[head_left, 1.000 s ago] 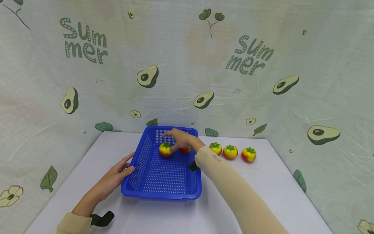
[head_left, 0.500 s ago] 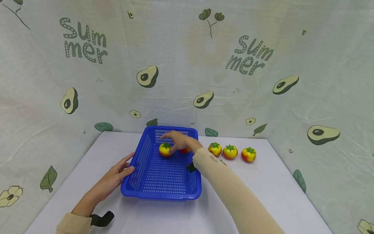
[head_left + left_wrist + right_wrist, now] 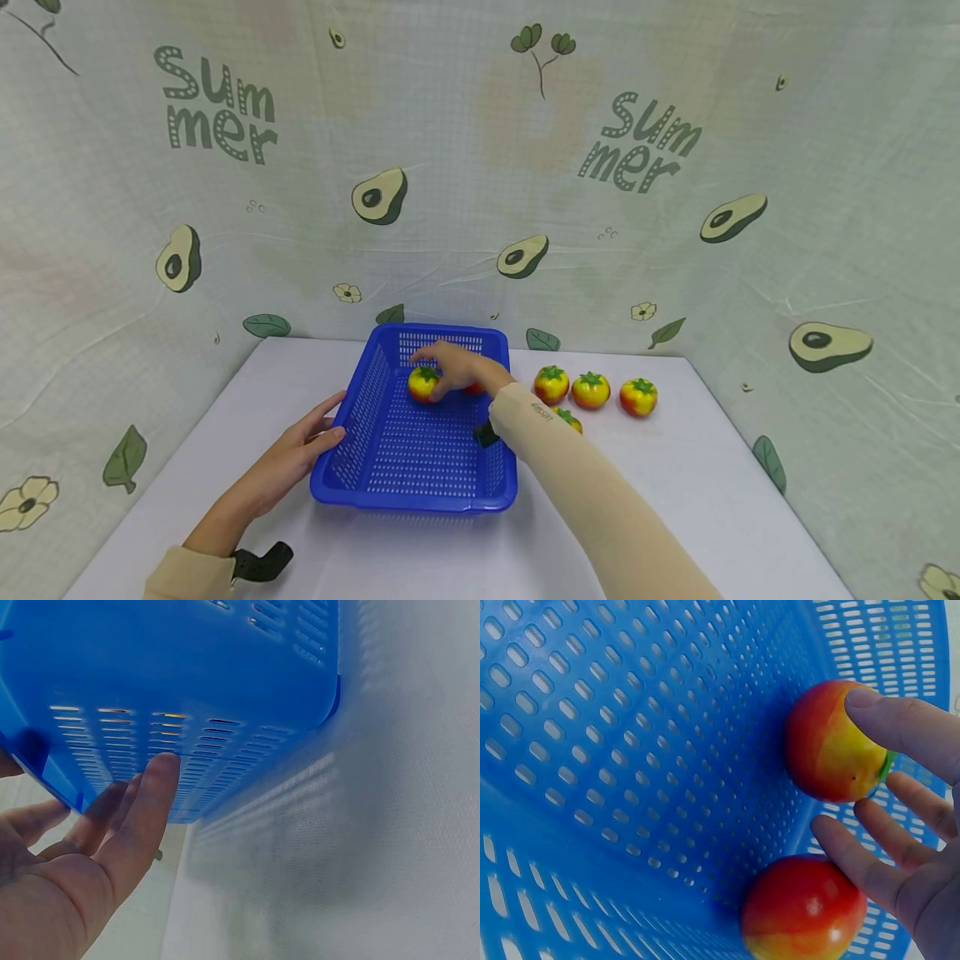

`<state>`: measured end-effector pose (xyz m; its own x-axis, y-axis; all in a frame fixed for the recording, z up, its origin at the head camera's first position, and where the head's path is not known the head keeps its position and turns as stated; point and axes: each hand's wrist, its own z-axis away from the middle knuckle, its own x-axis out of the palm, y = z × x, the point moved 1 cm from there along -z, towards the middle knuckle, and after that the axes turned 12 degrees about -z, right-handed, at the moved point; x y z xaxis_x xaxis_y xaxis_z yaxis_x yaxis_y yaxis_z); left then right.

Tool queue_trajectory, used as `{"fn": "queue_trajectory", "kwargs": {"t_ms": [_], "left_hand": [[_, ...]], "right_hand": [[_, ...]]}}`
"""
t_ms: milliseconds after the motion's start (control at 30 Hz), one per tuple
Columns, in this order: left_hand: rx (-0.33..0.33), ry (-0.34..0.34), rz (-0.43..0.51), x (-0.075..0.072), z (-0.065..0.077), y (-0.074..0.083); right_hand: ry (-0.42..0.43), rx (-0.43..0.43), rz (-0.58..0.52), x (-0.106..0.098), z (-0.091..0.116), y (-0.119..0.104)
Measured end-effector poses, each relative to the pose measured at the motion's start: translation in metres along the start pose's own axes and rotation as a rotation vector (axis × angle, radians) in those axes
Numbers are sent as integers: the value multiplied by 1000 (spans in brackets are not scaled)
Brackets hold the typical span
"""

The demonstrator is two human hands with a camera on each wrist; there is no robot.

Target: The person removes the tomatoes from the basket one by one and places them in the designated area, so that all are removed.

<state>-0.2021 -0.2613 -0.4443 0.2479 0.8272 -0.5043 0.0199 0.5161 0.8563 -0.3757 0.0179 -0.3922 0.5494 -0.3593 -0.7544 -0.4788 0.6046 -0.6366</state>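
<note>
A blue plastic basket [image 3: 420, 505] with slotted walls stands on the white table. My left hand [image 3: 288, 458] holds its left rim, the thumb over the edge and the fairly straight fingers against the outer wall. Inside the basket, two toy tomatoes, yellow and red with green tops, lie near the far end. My right hand [image 3: 455, 367] is spread loosely over them. Its thumb touches or overlaps the left tomato [image 3: 422, 385], while its fingers lie between the two fruits in the right wrist view. The other tomato [image 3: 804, 911] is mostly hidden by this hand in the head view.
Several more tomatoes lie on the table right of the basket, such as the rightmost one [image 3: 638, 398]. One tomato [image 3: 572, 421] is partly behind the right sleeve [image 3: 585, 475]. A printed cloth backdrop [image 3: 450, 150] rises behind and beside the table.
My right hand and forearm have shifted slightly left and toward me, uncovering more of a tomato beside the sleeve. The left hand, basket and tomatoes have stayed in place.
</note>
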Motion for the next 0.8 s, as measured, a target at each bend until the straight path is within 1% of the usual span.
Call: {"fn": "queue_trajectory", "kwargs": {"t_ms": [200, 600, 800], "left_hand": [[2, 2, -3, 0, 0, -1], [-2, 1, -4, 0, -1, -2], [-3, -1, -7, 0, -1, -2]], "right_hand": [[5, 29, 4, 5, -2, 0], [43, 50, 3, 12, -4, 3], [42, 56, 21, 13, -3, 2]]}}
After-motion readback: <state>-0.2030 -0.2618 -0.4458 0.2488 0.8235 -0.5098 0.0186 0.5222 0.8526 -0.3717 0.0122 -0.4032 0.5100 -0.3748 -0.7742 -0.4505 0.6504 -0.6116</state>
